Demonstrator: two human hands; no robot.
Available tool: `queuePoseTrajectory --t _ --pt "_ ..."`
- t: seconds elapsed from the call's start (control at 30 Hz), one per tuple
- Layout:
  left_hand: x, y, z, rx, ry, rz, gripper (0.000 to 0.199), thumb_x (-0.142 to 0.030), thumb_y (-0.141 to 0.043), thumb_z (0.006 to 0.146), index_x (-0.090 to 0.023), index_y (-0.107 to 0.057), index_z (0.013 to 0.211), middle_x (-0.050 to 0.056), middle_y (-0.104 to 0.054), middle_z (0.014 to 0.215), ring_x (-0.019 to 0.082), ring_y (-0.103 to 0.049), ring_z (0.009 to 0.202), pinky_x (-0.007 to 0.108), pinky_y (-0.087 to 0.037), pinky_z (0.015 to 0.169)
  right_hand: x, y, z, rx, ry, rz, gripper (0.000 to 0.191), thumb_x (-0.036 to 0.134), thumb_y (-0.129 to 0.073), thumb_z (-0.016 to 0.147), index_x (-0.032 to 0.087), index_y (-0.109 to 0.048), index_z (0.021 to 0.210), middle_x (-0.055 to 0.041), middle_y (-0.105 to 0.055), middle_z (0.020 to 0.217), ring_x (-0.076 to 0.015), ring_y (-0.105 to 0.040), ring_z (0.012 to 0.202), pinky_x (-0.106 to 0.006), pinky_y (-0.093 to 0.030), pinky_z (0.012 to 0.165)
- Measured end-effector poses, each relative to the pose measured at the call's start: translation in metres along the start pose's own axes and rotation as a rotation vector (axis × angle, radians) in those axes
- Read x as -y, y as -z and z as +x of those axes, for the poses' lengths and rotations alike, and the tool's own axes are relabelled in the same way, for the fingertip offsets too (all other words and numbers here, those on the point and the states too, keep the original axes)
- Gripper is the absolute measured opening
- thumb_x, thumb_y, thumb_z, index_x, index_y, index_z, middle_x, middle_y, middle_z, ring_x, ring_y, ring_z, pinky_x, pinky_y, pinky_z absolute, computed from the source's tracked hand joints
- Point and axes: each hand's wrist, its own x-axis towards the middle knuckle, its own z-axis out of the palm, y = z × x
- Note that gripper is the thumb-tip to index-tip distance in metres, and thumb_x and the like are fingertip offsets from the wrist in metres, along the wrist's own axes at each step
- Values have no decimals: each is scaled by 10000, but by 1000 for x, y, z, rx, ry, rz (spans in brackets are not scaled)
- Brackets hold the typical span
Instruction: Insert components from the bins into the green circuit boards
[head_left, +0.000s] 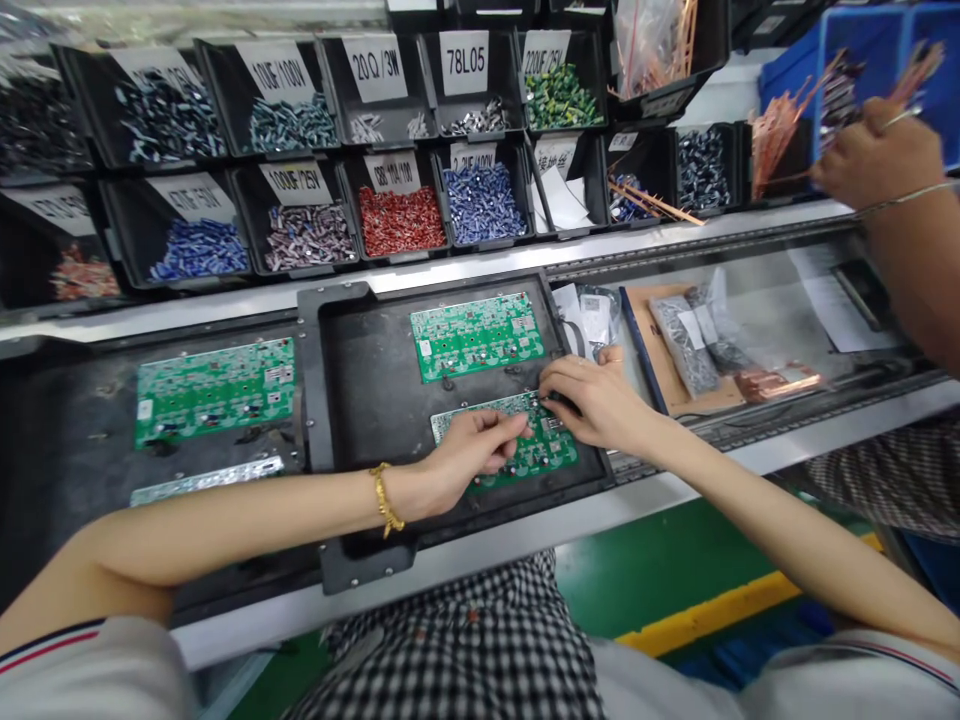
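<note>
My left hand hovers over the nearer green circuit board, thumb and fingertips pressed together. Anything between them is too small to make out. At the upper right part of the same board is my right hand, its fingers curled in a pinch with the tips down at the board. What they grip is hidden. Small parts stand on this board, and my left hand covers some of it. A second green circuit board lies just behind, in the same black tray.
Another black carrier with green boards sits at left. Labelled bins of components, such as red capacitors, line the back. Bagged parts lie in a cardboard box at right. A co-worker's hand holds copper-coloured leads at the far right.
</note>
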Motion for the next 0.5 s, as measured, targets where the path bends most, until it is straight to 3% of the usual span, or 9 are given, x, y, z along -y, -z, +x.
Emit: queuePoseTrajectory --t 0.13,0.27,0.4,0.5 --pt "-1 2 2 -7 19 -47 188 -258 -596 808 -74 -597 765 2 -507 654 11 -317 444 184 -157 435 1 -5 -1 -16 58 -118 184 141 -399 877 150 -577 834 -58 -662 922 -190 -542 847 -336 -161 658" --pt "-1 2 4 -43 55 -79 273 -314 -544 851 -66 -589 748 -8 -467 606 14 -300 430 187 -143 428 5 -6 -3 -41 59 -154 205 142 -408 893 143 -588 792 -75 -674 917 -198 -560 824 -345 -175 677" --pt "-6 1 4 -62 69 -165 299 -323 -527 869 -79 -546 697 -8 -457 588 17 -321 432 171 -165 422 21 9 1 -97 -12 141 144 261 -489 889 162 -593 874 -33 -682 887 -157 -589 752 -338 -203 704" --pt "-23 2 6 -51 49 -253 294 -263 -504 881 -98 -492 637 -10 -448 572 16 -319 431 162 -186 420 31 23 18 -168 -3 307 103 222 -484 868 183 -579 857 4 -682 856 -128 -589 728 -331 -210 715"
